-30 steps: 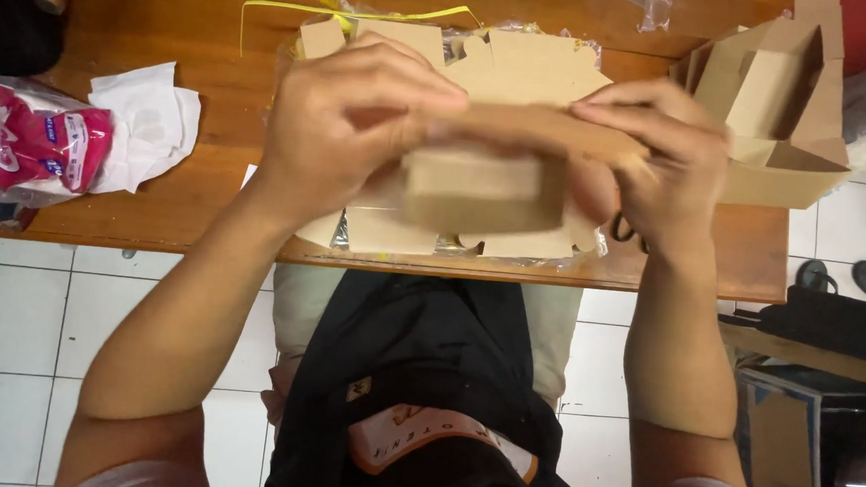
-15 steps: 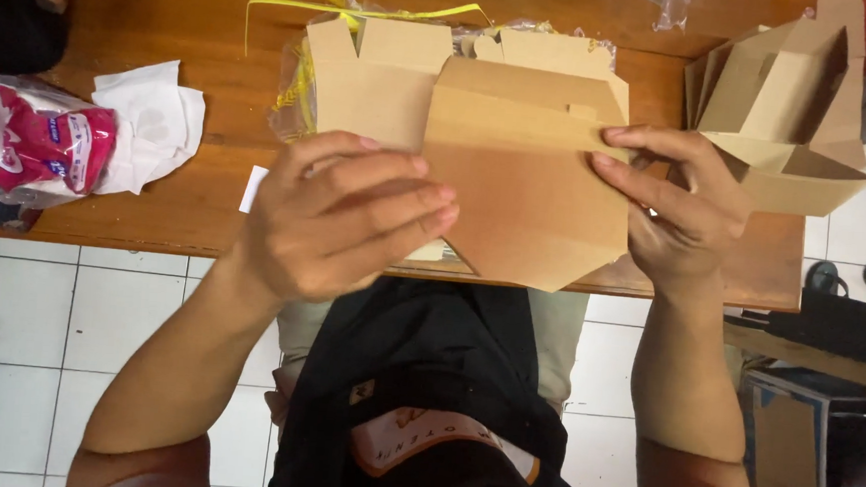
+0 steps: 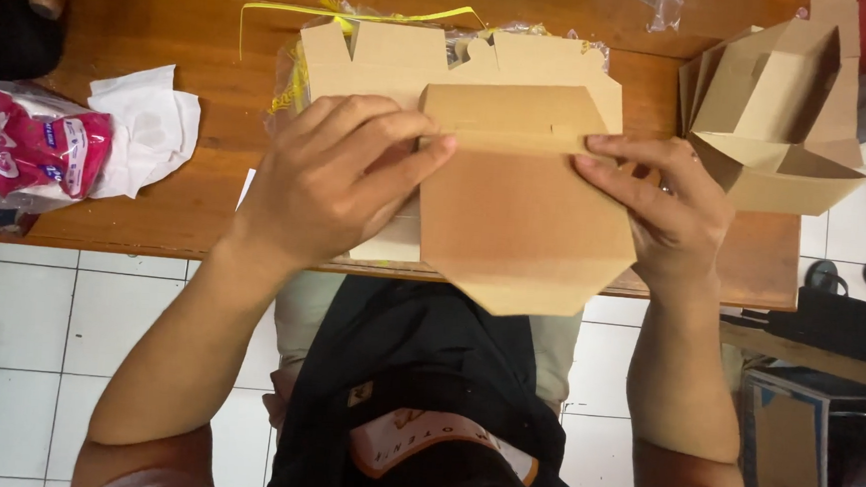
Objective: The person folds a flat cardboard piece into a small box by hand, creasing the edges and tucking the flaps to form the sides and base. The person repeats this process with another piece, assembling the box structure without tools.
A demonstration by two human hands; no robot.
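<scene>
Flat matte brown cardboard blank (image 3: 524, 224) with angled corners at centre over the wooden table (image 3: 195, 33) edge, left hand (image 3: 332, 182) pinching its nine o'clock fold, right hand (image 3: 670, 213) gripping three o'clock edge, folded cardboard boxes (image 3: 777, 114) at two o'clock, crinkly plastic bag (image 3: 33, 149) at nine o'clock.

Wooden table (image 3: 185, 208) carrying: stack of flat cardboard blanks (image 3: 394, 61) in clear wrap, folded cardboard boxes (image 3: 772, 114) lying right, white tissue (image 3: 150, 126) and red-printed plastic bag (image 3: 28, 149) sitting left.
</scene>
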